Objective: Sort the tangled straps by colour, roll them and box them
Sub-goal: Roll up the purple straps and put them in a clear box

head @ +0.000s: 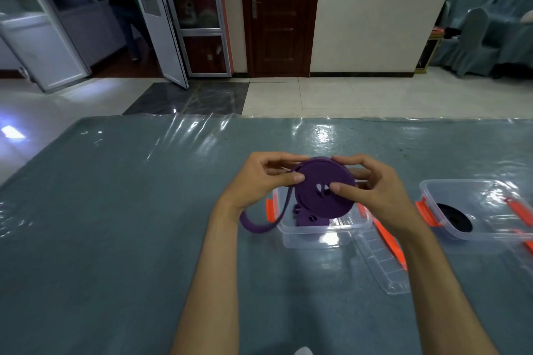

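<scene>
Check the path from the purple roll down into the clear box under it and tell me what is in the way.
Nothing visible blocks it. Both hands, left hand and right hand, hold the purple roll directly above the open clear box, whose lid lies beside it. Purple rolled straps already sit inside; a loose tail hangs outside the box.

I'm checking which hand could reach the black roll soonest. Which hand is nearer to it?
Right. The right hand holds the purple roll, with the black roll in its box off to its right. The left hand is farther away, on the purple roll's left side.
</scene>
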